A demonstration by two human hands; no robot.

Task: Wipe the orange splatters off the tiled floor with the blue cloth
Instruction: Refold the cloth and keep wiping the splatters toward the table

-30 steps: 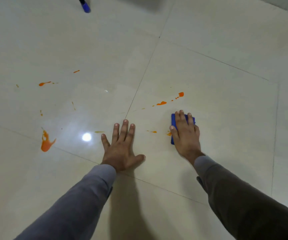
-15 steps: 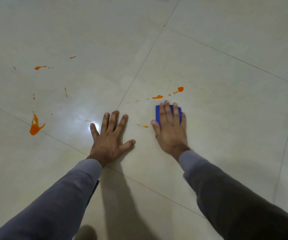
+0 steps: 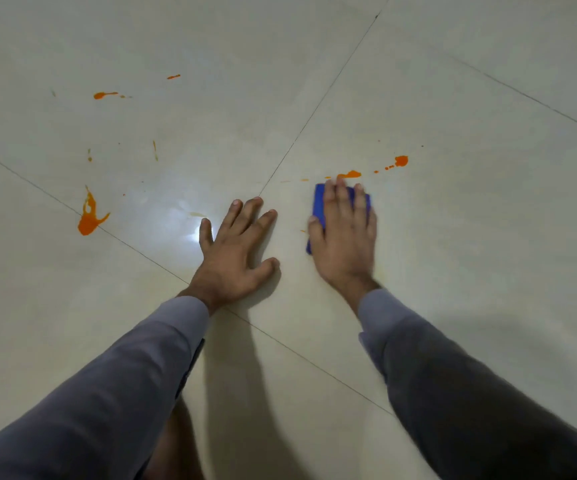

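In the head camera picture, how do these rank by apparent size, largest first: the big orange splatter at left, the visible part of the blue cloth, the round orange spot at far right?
1. Folded blue cloth, mostly hidden under the right hand
2. Big orange splatter; close to the cloth's visible part, so unsure
3. Round orange spot

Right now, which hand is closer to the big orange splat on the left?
Left. The left hand lies flat just right of the big splat; the right hand presses the cloth farther right.
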